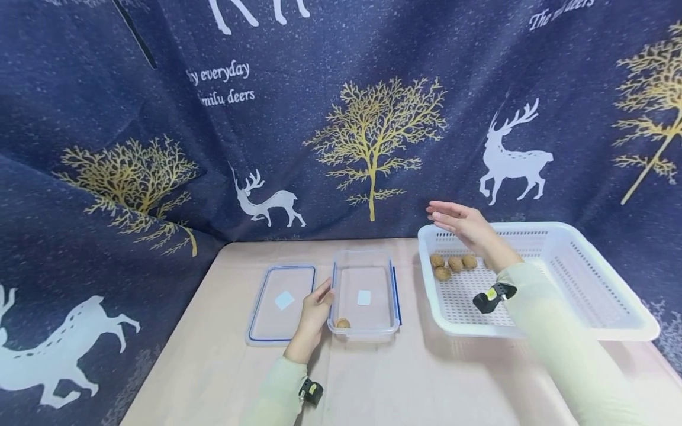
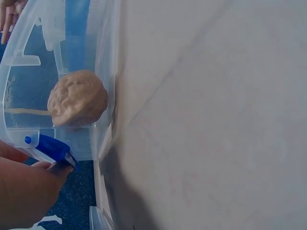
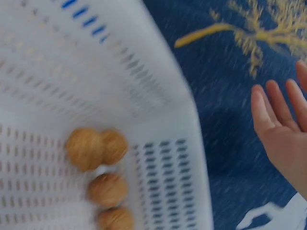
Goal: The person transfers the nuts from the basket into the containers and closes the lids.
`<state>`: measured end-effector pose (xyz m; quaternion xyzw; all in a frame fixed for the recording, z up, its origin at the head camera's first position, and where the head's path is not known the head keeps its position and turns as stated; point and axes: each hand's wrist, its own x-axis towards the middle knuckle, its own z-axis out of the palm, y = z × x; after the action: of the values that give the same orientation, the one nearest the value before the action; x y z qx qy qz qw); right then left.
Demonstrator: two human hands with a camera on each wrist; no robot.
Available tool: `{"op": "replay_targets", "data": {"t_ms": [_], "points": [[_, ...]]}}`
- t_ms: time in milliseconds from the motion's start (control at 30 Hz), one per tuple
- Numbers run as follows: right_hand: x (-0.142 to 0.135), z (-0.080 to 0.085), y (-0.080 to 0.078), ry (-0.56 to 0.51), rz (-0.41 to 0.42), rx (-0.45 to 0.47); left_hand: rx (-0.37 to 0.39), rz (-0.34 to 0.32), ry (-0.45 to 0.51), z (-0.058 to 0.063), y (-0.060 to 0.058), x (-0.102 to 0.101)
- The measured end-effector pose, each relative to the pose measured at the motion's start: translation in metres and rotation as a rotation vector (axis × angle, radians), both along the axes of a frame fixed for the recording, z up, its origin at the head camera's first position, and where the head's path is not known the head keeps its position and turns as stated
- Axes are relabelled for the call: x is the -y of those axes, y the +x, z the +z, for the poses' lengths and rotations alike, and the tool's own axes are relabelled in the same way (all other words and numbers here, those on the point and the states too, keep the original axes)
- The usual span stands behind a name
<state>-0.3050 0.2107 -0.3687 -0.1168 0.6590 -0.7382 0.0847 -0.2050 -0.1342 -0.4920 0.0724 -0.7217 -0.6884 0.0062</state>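
Observation:
My left hand [image 1: 315, 305] grips the left side of a clear plastic food container [image 1: 367, 332], by a blue-edged side clip [image 2: 53, 147]. A single walnut [image 1: 343, 323] lies in the container's near left corner, and the left wrist view shows this walnut [image 2: 78, 98] large through the clear wall. My right hand [image 1: 462, 223] is raised over the back left rim of a white plastic basket [image 1: 597, 296], fingers extended and nothing in them. Several walnuts [image 1: 455, 264] sit together in the basket's left end; in the right wrist view, the right hand [image 3: 288, 129] is outside the rim.
A clear lid [image 1: 266, 313] with a blue seal lies flat left of the container. Behind the pink-beige table [image 1: 373, 384] hangs a dark blue cloth [image 1: 341, 53] printed with deer and trees. The basket stands right of the container, with a gap between them.

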Motion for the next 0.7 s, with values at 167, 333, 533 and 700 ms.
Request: {"op": "replay_targets", "data": {"t_ms": [167,333,533,700], "points": [[-0.018,-0.017,-0.004,0.031,0.045,0.056,0.005,0.005,0.015,0.0,-0.001,0.0],[-0.031,-0.034,-0.006,0.11,0.095,0.077,0.002,0.008,0.004,0.0,0.0,0.001],[-0.038,-0.052,-0.013,0.249,0.198,0.081,0.004,-0.001,0.004,0.001,0.0,0.001],[-0.044,-0.065,-0.016,0.218,0.283,0.129,0.006,-0.005,0.017,0.002,0.0,0.0]]}}
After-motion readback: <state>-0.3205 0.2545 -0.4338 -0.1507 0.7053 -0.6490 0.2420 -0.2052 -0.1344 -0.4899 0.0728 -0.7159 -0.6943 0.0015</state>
